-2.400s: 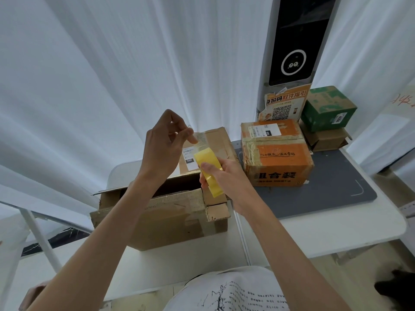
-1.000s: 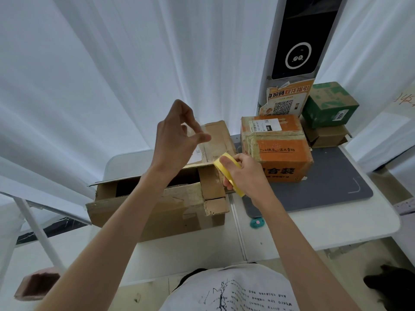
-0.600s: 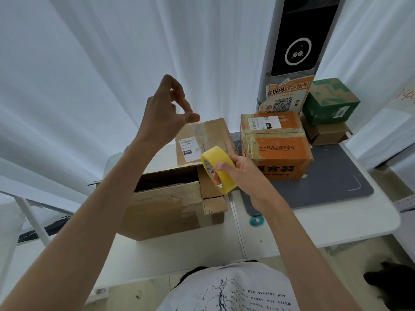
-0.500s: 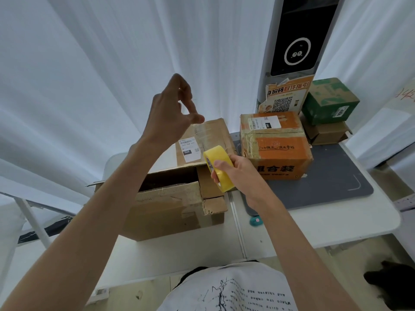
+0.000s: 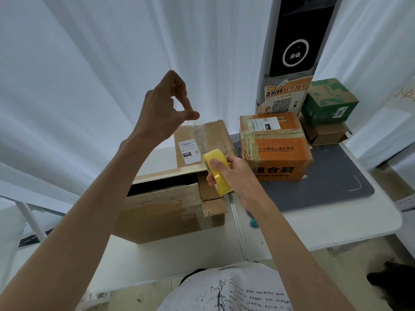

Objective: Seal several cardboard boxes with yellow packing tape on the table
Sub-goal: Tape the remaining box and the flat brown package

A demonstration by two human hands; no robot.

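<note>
A worn open cardboard box [image 5: 170, 207] sits on the white table [image 5: 314, 225] in front of me, its far flap with a shipping label standing up. My right hand [image 5: 235, 176] grips a yellow tape roll [image 5: 213, 156] over the box's right end. My left hand [image 5: 166, 108] is raised above the box, thumb and forefinger pinching the end of a thin, nearly clear strip of tape [image 5: 199, 133] that runs down to the roll.
An orange taped box [image 5: 276, 151] stands on a grey mat [image 5: 325, 187] to the right. Behind it a green box [image 5: 327, 102] sits on a small brown box [image 5: 325, 134]. A tall black kiosk [image 5: 294, 41] rises at the back. A small teal object [image 5: 253, 223] lies by my right forearm.
My left hand rose away from the roll, drawing the strip of tape out longer. My right hand turned the roll and kept it over the box's right end.
</note>
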